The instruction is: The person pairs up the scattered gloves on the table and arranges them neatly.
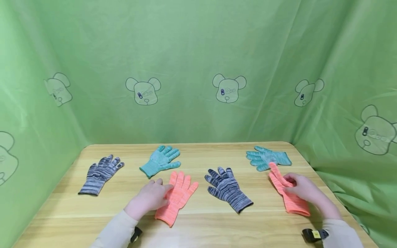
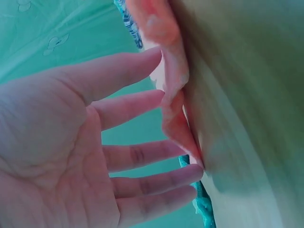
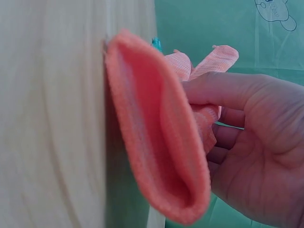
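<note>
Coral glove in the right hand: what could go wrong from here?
The right hand pinches the coral glove while its cuff gapes, so it could sag or fold when moved. In the head view its tip overlaps the teal glove, and might nudge it. The left hand seems only to touch the other coral glove, so that one could slip away.
</note>
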`<control>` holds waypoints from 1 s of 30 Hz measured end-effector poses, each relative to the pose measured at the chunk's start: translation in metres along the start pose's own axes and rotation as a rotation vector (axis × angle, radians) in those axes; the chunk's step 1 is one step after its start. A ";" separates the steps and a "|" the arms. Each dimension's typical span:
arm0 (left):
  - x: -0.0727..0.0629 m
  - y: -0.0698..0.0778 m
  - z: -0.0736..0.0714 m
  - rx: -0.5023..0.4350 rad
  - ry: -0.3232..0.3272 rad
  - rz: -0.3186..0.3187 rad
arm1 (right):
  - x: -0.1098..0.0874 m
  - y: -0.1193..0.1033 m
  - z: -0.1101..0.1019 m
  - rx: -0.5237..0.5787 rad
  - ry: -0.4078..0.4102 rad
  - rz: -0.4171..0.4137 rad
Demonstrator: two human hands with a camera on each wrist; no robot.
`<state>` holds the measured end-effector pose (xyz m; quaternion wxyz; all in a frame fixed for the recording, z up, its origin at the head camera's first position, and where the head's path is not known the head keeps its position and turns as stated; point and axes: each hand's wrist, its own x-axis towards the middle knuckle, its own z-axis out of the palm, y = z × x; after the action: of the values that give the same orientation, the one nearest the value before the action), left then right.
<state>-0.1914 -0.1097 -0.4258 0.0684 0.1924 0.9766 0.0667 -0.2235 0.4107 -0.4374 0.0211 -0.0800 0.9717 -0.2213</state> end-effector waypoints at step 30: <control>-0.003 0.002 -0.004 -0.050 -0.014 -0.022 | -0.005 -0.022 -0.014 0.003 0.043 -0.050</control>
<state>-0.1886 -0.1097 -0.4209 0.0806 0.1805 0.9762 0.0891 -0.2161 0.3976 -0.4154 -0.0055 -0.0995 0.9693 -0.2249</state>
